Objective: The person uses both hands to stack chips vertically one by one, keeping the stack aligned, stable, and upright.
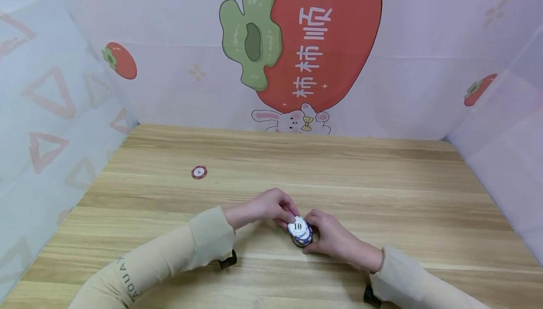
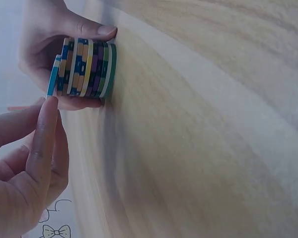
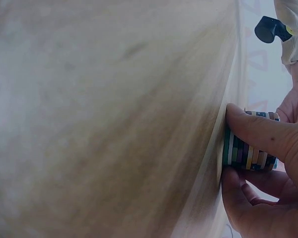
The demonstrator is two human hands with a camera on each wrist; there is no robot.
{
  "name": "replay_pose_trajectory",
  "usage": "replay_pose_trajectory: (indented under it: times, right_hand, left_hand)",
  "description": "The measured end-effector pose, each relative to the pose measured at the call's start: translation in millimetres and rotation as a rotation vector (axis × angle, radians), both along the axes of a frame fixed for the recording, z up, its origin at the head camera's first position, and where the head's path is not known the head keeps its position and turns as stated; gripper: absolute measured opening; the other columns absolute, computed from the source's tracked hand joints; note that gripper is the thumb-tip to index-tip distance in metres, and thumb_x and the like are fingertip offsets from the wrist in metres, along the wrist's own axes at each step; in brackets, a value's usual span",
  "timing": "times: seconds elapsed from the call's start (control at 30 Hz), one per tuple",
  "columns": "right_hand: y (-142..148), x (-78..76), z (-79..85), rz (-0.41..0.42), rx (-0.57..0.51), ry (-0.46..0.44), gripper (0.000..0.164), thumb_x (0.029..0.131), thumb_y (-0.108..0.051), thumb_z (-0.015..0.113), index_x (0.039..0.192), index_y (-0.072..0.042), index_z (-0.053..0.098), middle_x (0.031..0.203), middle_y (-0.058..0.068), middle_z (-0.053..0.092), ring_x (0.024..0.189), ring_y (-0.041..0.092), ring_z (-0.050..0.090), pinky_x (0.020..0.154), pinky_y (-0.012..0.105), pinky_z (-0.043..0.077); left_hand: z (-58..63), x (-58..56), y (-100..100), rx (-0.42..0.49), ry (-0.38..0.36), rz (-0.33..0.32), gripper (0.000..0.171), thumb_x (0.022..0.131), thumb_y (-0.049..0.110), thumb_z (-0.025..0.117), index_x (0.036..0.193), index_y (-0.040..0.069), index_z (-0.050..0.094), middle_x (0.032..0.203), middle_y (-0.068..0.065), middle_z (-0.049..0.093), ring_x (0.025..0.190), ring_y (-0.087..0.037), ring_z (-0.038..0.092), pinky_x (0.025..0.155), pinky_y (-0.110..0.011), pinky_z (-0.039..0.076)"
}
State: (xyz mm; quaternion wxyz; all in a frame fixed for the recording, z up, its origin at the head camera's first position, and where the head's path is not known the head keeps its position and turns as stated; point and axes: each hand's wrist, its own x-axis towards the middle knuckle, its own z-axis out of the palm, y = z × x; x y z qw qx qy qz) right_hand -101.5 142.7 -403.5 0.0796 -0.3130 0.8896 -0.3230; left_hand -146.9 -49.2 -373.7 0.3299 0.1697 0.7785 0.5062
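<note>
- A stack of round, many-coloured plastic poker chips [image 1: 300, 234] stands on the light wooden surface [image 1: 382, 191], near its front edge and about the middle.
- The top chip of the stack is white and carries the number 10; it sits a little shifted from the chips under it.
- The right hand [image 1: 335, 238] grips the stack from the right side; its thumb and fingers [image 3: 258, 130] curl round the chips.
- The left hand [image 1: 267, 207] is at the left side of the stack; its fingers [image 2: 45, 134] are pressed together and touch the top chip's edge.
- One single red round chip with a white centre [image 1: 199, 172] lies far to the left of the stack, further back.
</note>
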Motion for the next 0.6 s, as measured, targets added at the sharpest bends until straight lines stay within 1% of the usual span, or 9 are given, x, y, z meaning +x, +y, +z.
replay_pose_trajectory:
  times: [0.1, 0.27, 0.6]
  right_hand:
    - [0.0, -0.2, 0.2, 0.002, 0.001, 0.001, 0.040, 0.059, -0.012, 0.085, 0.092, -0.004, 0.063, 0.091, -0.003, 0.055, 0.084, 0.012, 0.055, 0.076, 0.028, 0.048]
    - [-0.3, -0.4, 0.7, 0.000, -0.001, -0.007, 0.040, 0.060, -0.012, 0.085, 0.092, -0.005, 0.063, 0.091, -0.003, 0.056, 0.084, 0.012, 0.055, 0.076, 0.028, 0.048]
    - [0.0, 0.1, -0.3, 0.003, -0.002, -0.003, 0.041, 0.059, -0.012, 0.085, 0.094, -0.004, 0.064, 0.091, -0.003, 0.056, 0.083, 0.010, 0.053, 0.076, 0.027, 0.047]
  left_hand:
    - [0.4, 2.0, 2.2, -0.007, 0.009, 0.005, 0.014, 0.078, -0.010, 0.065, 0.091, -0.012, 0.064, 0.076, -0.014, 0.066, 0.061, -0.010, 0.059, 0.061, -0.026, 0.054]
    - [-0.3, 4.3, 5.7, -0.018, 0.003, 0.025, 0.012, 0.077, -0.009, 0.066, 0.089, -0.010, 0.065, 0.074, -0.011, 0.065, 0.061, -0.010, 0.058, 0.061, -0.025, 0.054]
    - [-0.9, 8.9, 10.0, -0.050, 0.034, 0.037, 0.010, 0.076, -0.008, 0.067, 0.086, -0.008, 0.066, 0.071, -0.006, 0.063, 0.060, -0.009, 0.057, 0.059, -0.023, 0.053]
